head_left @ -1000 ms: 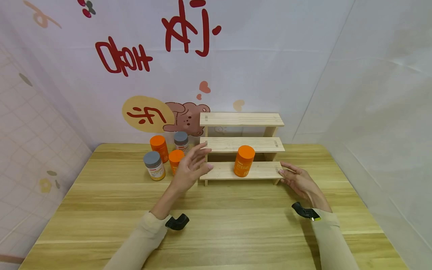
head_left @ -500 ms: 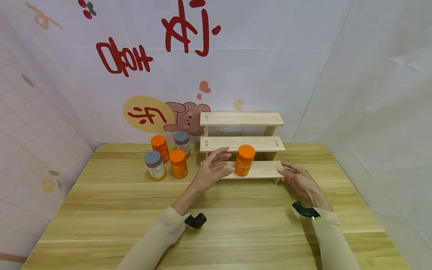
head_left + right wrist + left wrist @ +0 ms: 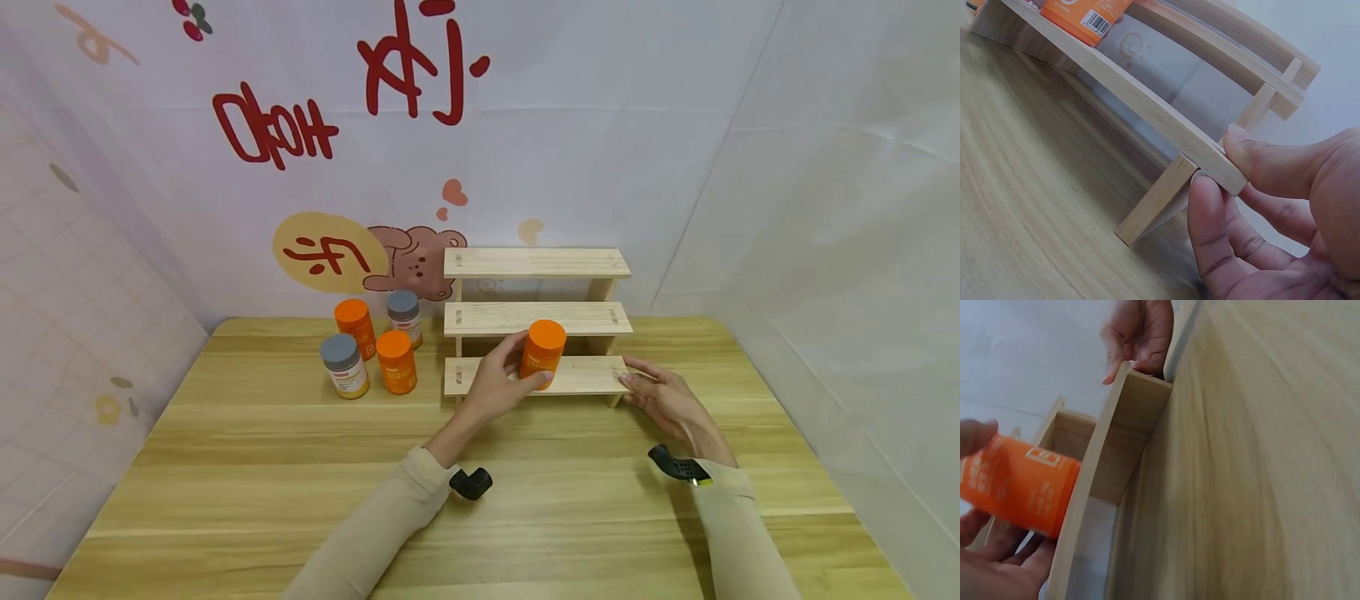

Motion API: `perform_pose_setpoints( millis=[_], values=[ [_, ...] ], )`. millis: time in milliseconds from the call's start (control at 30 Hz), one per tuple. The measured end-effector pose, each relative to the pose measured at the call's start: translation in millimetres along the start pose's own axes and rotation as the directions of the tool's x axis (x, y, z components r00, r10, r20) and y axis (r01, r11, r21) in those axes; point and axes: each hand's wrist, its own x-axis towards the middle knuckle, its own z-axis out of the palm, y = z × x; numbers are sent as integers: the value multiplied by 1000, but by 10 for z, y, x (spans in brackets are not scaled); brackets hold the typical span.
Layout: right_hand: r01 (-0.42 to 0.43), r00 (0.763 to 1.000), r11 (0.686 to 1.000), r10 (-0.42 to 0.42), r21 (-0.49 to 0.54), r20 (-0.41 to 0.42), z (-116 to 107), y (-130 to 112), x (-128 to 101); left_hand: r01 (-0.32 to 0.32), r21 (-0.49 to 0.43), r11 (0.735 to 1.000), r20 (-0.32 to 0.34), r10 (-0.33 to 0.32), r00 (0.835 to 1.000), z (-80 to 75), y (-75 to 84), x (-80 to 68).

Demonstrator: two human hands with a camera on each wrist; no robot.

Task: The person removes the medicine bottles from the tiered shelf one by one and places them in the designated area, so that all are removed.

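An orange jar (image 3: 543, 354) stands upright on the bottom step of a three-tier wooden shelf (image 3: 585, 375). My left hand (image 3: 497, 387) is around the jar from its left side, thumb at the front and fingers behind. In the left wrist view the jar (image 3: 1022, 481) sits between thumb and fingers, its base at the board. With my right hand (image 3: 663, 400) I pinch the right end of the bottom step. The right wrist view has the thumb of that hand (image 3: 1285, 206) on top of the board and a finger underneath.
Left of the shelf, two more orange jars (image 3: 397, 364) and two grey-lidded jars (image 3: 344, 367) stand grouped on the wooden table (image 3: 555, 500). A printed white cloth wall (image 3: 600, 150) rises right behind the shelf.
My left hand has moved right from beside the grouped jars to the orange jar on the bottom step and closed around it. My right hand keeps its hold on the shelf end.
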Motion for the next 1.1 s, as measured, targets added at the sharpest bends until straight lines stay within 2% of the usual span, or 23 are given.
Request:
perform_pose_setpoints(
  millis=[200,400,800,1100],
  values=[
    [6,1000,1000,-6,-11,-1,8,-1,5,-4,34,999,-50,5,999,59,-42,35],
    [-7,1000,1000,7,-17,-20,15,-1,3,18,27,999,-65,-17,998,40,-36,22],
    [-18,1000,999,17,-39,-10,12,-31,-26,41,1,999,-115,-41,992,-188,66,-130],
    [-13,1000,1000,13,-25,-10,20,-28,-22,25,-18,1000,-131,-27,991,-378,134,-264]
  ],
)
